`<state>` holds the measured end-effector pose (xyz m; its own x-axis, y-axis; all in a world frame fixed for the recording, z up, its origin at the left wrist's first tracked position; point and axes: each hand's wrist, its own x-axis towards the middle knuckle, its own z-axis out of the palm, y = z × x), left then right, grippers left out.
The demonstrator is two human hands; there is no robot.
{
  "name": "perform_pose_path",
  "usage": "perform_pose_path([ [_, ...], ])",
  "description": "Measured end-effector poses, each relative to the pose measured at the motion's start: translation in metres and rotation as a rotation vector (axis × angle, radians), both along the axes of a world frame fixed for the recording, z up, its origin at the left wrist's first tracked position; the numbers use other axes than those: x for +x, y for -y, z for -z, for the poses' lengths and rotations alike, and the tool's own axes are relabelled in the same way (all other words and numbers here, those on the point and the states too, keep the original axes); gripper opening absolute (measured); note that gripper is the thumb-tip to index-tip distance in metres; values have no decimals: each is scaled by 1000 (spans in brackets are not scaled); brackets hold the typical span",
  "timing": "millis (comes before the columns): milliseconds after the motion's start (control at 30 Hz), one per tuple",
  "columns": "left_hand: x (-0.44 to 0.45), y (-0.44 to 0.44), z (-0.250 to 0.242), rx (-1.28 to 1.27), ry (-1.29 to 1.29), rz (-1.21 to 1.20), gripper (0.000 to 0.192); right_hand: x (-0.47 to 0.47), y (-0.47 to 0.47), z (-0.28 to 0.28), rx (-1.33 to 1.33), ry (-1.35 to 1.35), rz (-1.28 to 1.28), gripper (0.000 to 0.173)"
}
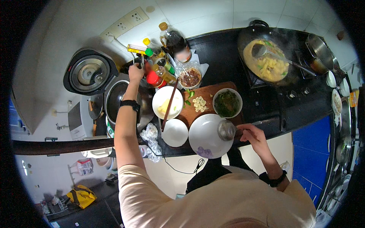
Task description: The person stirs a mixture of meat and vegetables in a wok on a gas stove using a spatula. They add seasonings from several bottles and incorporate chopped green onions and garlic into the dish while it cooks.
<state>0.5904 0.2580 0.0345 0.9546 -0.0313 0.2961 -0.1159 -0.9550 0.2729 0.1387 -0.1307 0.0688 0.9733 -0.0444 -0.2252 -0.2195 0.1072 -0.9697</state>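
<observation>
My left hand (136,72) reaches to the back of the counter beside the seasoning bottles; its fingers are closed around a small, slim item that I cannot identify. My right hand (252,135) grips the handle of a metal ladle (226,130), whose bowl is over the right part of a large white plate (211,122). A purple floral mark shows near the plate's lower edge. Behind the plate, a wooden cutting board (186,114) bears peeled garlic cloves (200,104) and green pepper pieces. A bowl of dark green herbs (227,102) stands at the board's right.
A wok (265,62) of yellow stew, with another ladle (288,60) in it, sits on the stove. Chopsticks (170,104) cross a white bowl (167,115). Left stand a smaller white bowl (175,133), a lidded pan (118,99) and a rice cooker (89,74).
</observation>
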Motion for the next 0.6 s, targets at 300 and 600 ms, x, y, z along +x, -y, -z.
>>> perform_pose_path([
  [300,-62,44,-18,-410,-493,206,64,3,2,-5,38,49,-39,23],
  [600,-14,67,-27,-809,-344,116,44,-15,8,-6,-12,-24,28,24],
])
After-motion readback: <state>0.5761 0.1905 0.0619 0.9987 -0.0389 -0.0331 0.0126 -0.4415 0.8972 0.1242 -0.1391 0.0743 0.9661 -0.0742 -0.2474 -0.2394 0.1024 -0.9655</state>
